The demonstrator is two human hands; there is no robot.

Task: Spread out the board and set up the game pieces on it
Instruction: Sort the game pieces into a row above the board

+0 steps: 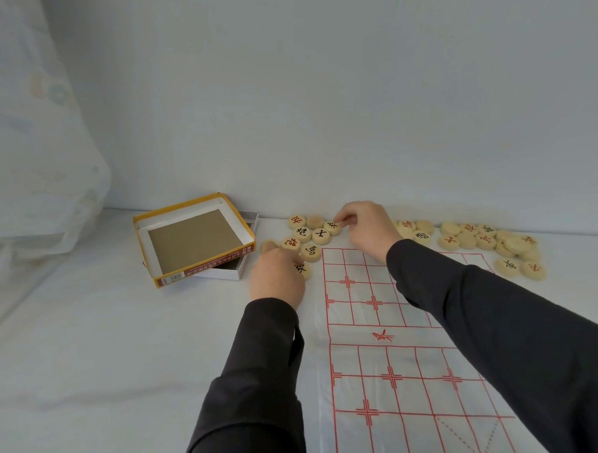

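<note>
A thin white board [399, 365] with a red grid lies spread on the pale surface, with no pieces on it. Round wooden pieces with black or red characters lie beyond its far edge: a left cluster [306, 234] and a right cluster [483, 240]. My left hand [276, 277] rests over the left cluster's near edge, fingers curled around a piece [301, 268] with a black character. My right hand [366, 228] reaches across the board's far corner and pinches a black-character piece [332, 227] at the cluster's right side. Both arms wear dark sleeves.
An open yellow box lid [195, 237] lies tilted on its white tray [247, 216], left of the pieces. A pale wall stands right behind the pieces. A light patterned cloth [29, 135] hangs at the far left.
</note>
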